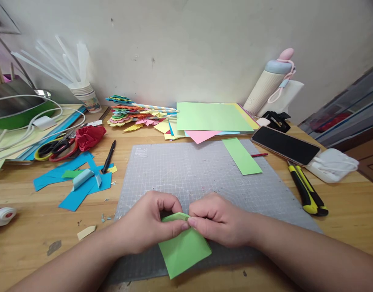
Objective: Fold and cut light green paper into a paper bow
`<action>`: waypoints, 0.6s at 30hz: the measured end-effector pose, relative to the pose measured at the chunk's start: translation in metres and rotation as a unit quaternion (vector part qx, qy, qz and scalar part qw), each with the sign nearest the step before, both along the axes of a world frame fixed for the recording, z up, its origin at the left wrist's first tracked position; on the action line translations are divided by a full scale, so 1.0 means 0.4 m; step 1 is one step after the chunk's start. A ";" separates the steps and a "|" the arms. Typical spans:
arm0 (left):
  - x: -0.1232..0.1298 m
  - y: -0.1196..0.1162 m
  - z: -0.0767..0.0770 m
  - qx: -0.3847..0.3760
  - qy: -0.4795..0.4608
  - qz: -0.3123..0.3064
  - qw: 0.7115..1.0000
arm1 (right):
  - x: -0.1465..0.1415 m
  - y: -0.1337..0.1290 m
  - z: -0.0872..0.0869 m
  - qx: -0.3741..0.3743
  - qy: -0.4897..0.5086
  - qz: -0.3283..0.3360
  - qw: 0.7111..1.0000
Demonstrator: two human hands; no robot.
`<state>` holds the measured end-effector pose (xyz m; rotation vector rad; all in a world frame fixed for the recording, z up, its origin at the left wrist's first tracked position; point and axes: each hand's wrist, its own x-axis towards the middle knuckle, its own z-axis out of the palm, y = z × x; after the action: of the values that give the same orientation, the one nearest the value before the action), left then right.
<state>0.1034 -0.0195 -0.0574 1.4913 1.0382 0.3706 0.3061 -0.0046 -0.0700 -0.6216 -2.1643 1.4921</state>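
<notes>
A green sheet of paper [186, 251] with a folded upper edge is held above the front of the grey cutting mat [162, 170]. My left hand [152, 223] pinches its top edge between thumb and fingers. Close beside it, my right hand [219, 219] grips the same edge, the two thumbs nearly touching at the fold. Creases run across the sheet, and its lower corner points toward me. A narrow green paper strip [242, 157] lies on the mat's far right part.
Blue paper scraps [75, 194], scissors [57, 148] and a black pen [109, 156] lie left. Stacked coloured paper [213, 115] and paper flowers [134, 113] are at the back. A phone [288, 145], utility knife [308, 190] and bottle [267, 85] are right.
</notes>
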 end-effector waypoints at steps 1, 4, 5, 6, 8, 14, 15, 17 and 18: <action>0.002 0.000 -0.002 -0.024 -0.008 0.000 1.000 | -0.001 -0.003 -0.003 0.006 0.007 -0.004 1.000; 0.004 0.003 -0.007 -0.089 -0.033 0.004 0.995 | -0.004 -0.013 -0.011 0.013 0.026 -0.026 0.999; 0.003 0.003 -0.008 -0.101 -0.038 0.006 0.994 | -0.005 -0.015 -0.013 0.014 0.031 -0.034 0.999; 0.003 0.004 -0.009 -0.109 -0.042 0.010 0.993 | -0.007 -0.018 -0.014 0.014 0.036 -0.042 0.998; 0.001 0.003 -0.011 -0.115 -0.034 0.011 0.993 | -0.008 -0.019 -0.015 0.012 0.044 -0.061 0.997; 0.003 -0.001 -0.018 -0.139 -0.052 0.018 0.989 | 0.001 -0.007 -0.013 -0.012 0.067 -0.156 0.985; 0.004 0.000 -0.018 -0.150 -0.067 0.034 0.986 | 0.002 -0.005 -0.014 -0.016 0.071 -0.171 0.983; 0.007 0.004 -0.017 -0.175 -0.108 0.069 0.976 | 0.001 -0.004 -0.016 -0.026 0.078 -0.202 0.976; 0.009 0.007 -0.016 -0.184 -0.131 0.083 0.971 | 0.001 -0.004 -0.018 -0.030 0.082 -0.218 0.972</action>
<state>0.1068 -0.0168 -0.0639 0.9971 0.9613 0.4517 0.3063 -0.0062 -0.0771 -0.8937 -1.7224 1.3194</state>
